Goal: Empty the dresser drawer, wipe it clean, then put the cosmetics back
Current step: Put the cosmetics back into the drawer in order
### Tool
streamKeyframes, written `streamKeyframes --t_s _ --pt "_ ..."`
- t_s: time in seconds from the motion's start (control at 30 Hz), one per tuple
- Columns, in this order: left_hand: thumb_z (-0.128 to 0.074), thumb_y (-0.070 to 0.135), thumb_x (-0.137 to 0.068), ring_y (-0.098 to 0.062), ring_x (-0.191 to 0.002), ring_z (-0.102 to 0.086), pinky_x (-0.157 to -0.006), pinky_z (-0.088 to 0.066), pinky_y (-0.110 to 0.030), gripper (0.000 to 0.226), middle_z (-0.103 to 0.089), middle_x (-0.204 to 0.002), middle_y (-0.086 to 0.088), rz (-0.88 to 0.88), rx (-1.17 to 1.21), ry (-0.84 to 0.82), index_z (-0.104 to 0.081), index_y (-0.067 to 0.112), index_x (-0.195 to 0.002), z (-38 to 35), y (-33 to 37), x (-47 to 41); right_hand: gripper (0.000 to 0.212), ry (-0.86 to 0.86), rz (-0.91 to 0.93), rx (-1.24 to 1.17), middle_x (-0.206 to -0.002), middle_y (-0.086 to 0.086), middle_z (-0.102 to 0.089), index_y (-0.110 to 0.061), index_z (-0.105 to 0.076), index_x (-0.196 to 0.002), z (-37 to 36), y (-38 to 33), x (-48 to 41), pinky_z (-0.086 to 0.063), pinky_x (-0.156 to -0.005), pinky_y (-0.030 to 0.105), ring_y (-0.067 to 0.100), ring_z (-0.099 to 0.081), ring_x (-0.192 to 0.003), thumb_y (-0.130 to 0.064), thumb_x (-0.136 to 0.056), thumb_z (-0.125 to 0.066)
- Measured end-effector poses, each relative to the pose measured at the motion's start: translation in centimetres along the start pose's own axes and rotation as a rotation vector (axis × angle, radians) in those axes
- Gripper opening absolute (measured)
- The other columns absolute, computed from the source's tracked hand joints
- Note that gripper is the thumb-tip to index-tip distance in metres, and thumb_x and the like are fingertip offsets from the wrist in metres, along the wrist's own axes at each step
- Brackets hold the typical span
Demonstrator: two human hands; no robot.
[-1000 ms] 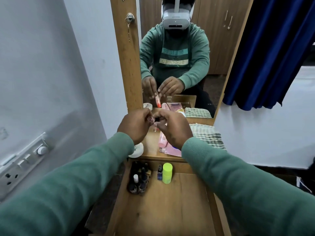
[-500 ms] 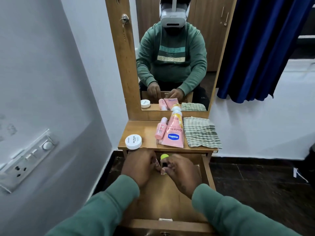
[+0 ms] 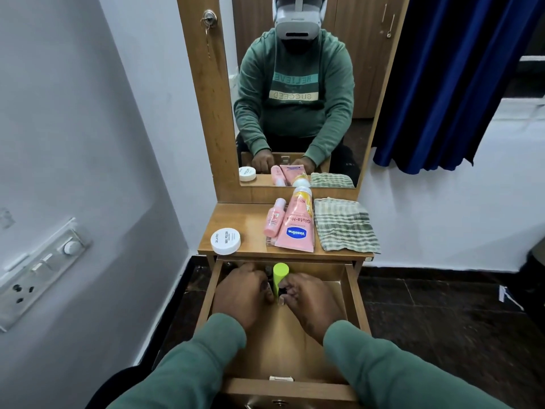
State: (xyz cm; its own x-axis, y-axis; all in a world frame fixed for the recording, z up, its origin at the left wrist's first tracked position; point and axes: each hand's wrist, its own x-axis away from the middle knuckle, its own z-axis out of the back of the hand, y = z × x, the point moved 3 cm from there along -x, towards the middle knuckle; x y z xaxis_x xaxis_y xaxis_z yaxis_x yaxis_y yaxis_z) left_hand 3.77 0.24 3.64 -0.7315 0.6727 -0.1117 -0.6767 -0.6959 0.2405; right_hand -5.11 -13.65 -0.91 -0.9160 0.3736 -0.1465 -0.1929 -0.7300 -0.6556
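Your dresser (image 3: 236, 222) is the anchor here, its drawer (image 3: 352, 293) pulled out toward you below the top. Half a second ago the view sat a touch higher; now you look a little further down and the drawer's front edge shows more fully. On the dresser top, the folded checked cloth (image 3: 345, 225) lies at the right end, the big pink tube (image 3: 298, 228) just left of it, the small pink bottle (image 3: 274, 219) touching that tube's left side, and the white jar (image 3: 225, 241) near the front left corner; none of these has shifted. Inside the drawer, near its back, your left hand (image 3: 243, 293) and right hand (image 3: 309, 296) curl in around the lime-green tube (image 3: 279, 276) (it stands upright between your fingertips), about where they were. Whether you actually grip it, I cannot tell.
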Motion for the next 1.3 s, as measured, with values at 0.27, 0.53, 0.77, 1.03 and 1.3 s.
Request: streamKeyframes --t_s 0.27,0.53,0.77,1.03,1.3 --pt "-0.059 0.025 -0.098 -0.022 -0.109 -0.059 -0.086 -0.054 -0.036 0.023 -0.06 -0.12 0.002 -0.027 -0.058 0.004 -0.071 0.027 -0.118 -1.0 0.0 -0.3 0.022 0.004 0.038 0.025 -0.096 -0.016 -0.063 -0.032 -0.069 -0.103 -0.6 0.5 -0.2 -0.056 -0.076 0.027 0.001 -0.06 -0.085 -0.017 -0.088 -0.076" --pt "-0.058 0.024 -0.099 -0.022 -0.112 -0.059 -0.087 -0.055 -0.038 0.03 -0.059 -0.125 0.002 -0.052 -0.034 0.0 -0.068 0.028 -0.127 -1.6 -0.3 -0.4 0.023 -0.003 0.038 0.024 -0.098 -0.011 -0.064 -0.028 -0.068 -0.106 -0.8 0.5 -0.3 -0.055 -0.078 0.028 0.005 -0.06 -0.088 -0.016 -0.088 -0.075" --pt "-0.06 0.029 -0.098 -0.02 -0.107 -0.059 -0.082 -0.054 -0.036 0.023 -0.059 -0.117 0.003 -0.066 0.005 0.023 -0.069 0.029 -0.12 -1.8 -0.4 -0.3 0.026 0.005 -0.002 0.009 -0.095 -0.014 -0.064 -0.03 -0.065 -0.103 -0.8 0.5 -0.3 -0.054 -0.075 0.022 0.001 -0.06 -0.085 -0.014 -0.086 -0.077" --pt "-0.06 0.032 -0.098 -0.021 -0.111 -0.059 -0.088 -0.055 -0.039 0.029 -0.06 -0.121 0.002 -0.089 0.026 0.022 -0.066 0.028 -0.127 -1.7 -0.5 -0.2 0.025 0.009 -0.019 0.023 -0.093 -0.015 -0.062 -0.031 -0.064 -0.1 -0.6 0.4 0.0 -0.054 -0.074 0.023 0.0 -0.059 -0.083 -0.015 -0.086 -0.077" --pt "-0.061 0.034 -0.098 -0.019 -0.11 -0.06 -0.089 -0.053 -0.035 0.035 -0.061 -0.124 0.003 -0.171 0.114 0.1 -0.064 0.026 -0.132 -0.6 -0.1 0.6 0.025 0.092 0.008 0.057 -0.088 -0.014 -0.059 -0.03 -0.06 -0.092 0.4 -1.0 0.7 -0.055 -0.07 0.03 0.004 -0.057 -0.079 -0.025 -0.082 -0.082"
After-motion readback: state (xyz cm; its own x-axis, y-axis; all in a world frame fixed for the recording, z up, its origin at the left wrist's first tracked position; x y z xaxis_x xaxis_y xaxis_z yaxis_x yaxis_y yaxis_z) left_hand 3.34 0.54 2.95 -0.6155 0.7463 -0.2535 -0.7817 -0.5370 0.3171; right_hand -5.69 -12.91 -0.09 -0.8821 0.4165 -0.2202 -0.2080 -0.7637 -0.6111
